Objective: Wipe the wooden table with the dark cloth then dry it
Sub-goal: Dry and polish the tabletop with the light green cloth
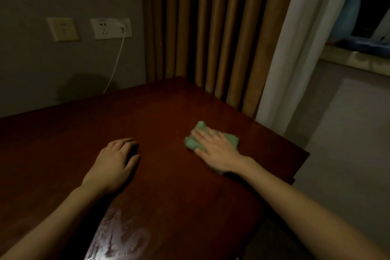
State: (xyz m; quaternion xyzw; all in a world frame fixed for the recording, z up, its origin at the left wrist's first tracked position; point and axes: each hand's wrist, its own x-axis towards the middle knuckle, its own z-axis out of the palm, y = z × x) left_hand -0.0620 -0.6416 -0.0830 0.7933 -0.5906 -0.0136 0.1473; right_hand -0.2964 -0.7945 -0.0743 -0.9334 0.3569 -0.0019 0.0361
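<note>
Grip status: our right hand (215,150) presses flat, fingers extended, on the green cloth (191,143) near the right side of the tabletop (168,186). Our left hand (115,162) rests on the wood, fingers loosely bent, holding nothing. We judge wiping under way: wet streaks (120,236) show at the near edge. Remaining surface and drying appear not yet done.

dim, warm indoor light; wall and curtain sink into shadow. pale glare on the wet sheen at the table's (168,175) near edge. right hand (217,152) fingers motion-blurred; wide-angle bending at edges.
</note>
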